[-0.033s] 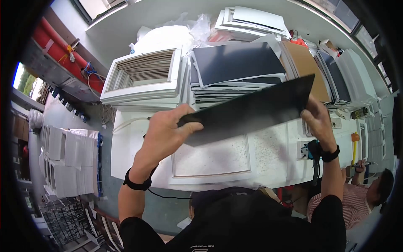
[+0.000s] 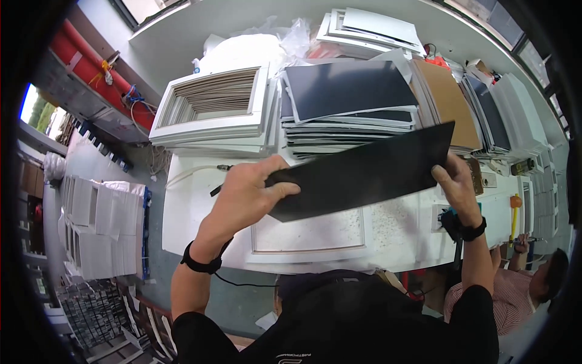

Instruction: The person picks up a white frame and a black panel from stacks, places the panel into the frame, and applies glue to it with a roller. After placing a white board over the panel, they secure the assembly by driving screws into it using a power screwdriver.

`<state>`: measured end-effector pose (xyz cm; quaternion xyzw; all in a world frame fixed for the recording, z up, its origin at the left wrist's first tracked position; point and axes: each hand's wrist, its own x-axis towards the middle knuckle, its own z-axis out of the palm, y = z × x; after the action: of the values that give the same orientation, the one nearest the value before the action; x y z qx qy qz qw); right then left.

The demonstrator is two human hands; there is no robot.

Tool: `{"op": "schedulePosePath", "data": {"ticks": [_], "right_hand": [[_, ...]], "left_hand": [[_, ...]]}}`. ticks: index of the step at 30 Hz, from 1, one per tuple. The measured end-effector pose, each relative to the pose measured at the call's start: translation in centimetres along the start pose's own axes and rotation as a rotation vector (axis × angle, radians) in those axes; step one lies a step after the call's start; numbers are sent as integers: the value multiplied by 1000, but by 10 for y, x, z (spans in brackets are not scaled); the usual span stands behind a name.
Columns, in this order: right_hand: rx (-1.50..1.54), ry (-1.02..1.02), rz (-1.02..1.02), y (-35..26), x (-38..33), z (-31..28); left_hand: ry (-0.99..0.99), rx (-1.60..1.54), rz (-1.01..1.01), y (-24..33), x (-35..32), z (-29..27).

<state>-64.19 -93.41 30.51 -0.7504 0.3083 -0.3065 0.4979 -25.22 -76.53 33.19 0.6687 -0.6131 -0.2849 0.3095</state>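
Observation:
A thin black rectangular panel [image 2: 370,173] is held in the air over the white worktable, tilted, with its right end higher in the picture. My left hand [image 2: 251,191] is closed on the panel's left end, thumb on the face towards me. At the right end my right hand [image 2: 456,188] grips the edge, thumb in front and the other fingers mostly hidden behind. Below the panel lies a white frame [image 2: 309,256], partly covered from sight. Beyond it stands a stack of dark-faced sheets [image 2: 348,91].
Stacked white frames [image 2: 209,130] stand at the back left, and brown boards [image 2: 445,103] at the back right. A teal and black tool [image 2: 450,223] lies by my right wrist. A hose [image 2: 191,174] crosses the table's left. Another person [image 2: 503,294] is at the right.
The black panel has come down slightly, both hands still holding its ends. The whole view has shifted a little.

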Motion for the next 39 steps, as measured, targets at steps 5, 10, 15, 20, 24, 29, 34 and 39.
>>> {"op": "schedulePosePath", "data": {"ticks": [5,10,15,20,24,29,34,39], "right_hand": [[272,121,272,58,-64,69],[477,287,510,112,-116,91],[571,446,540,162,-140,102],[623,717,669,187,-156,114],[775,687,669,190,-155,114],[834,641,604,204,-152,108],[853,533,620,193,-146,80],[750,448,681,182,-112,88]], "left_hand": [[72,-222,21,-67,-39,51],[500,292,-257,-197,-122,116],[282,515,-230,-255,-148,155],[328,366,-190,-261,-135,154],[-22,148,-113,-257,-263,146],[-144,577,-545,-310,-417,226],[-447,-277,-1445,-329,-570,309],[-143,-643,-1370,-273,-643,438]]}}
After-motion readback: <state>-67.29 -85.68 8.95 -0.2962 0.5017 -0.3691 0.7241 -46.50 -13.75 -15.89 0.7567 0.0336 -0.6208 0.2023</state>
